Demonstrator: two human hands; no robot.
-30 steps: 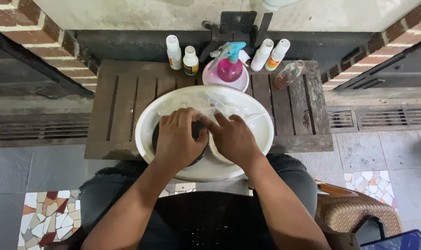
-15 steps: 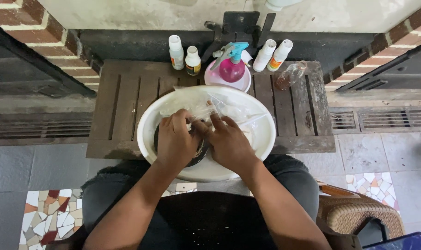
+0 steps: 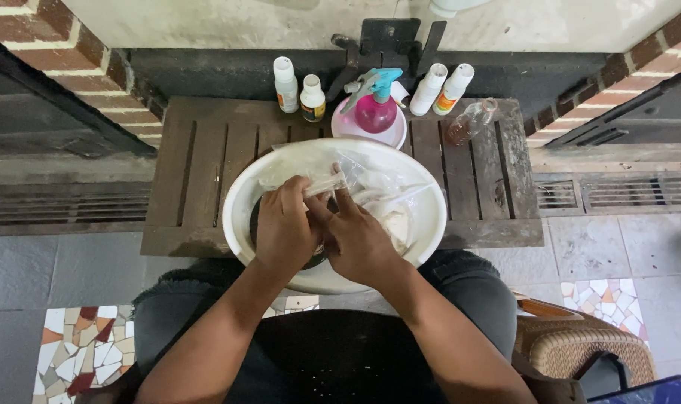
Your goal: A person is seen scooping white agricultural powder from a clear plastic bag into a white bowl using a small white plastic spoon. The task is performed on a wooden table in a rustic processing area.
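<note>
Four white bottles (image 3: 286, 84), one pink spray bottle (image 3: 376, 110) and one clear glass bottle (image 3: 469, 121) line the table (image 3: 206, 157) at twelve o'clock; one white basin (image 3: 430, 217), two hands (image 3: 284, 228).

Along the back of the slatted table — two small white bottles (image 3: 298, 90) with coloured labels, left of a pink spray bottle (image 3: 376, 112); two white labelled bottles (image 3: 441, 87) right of it — then a clear bottle (image 3: 469, 122).
</note>
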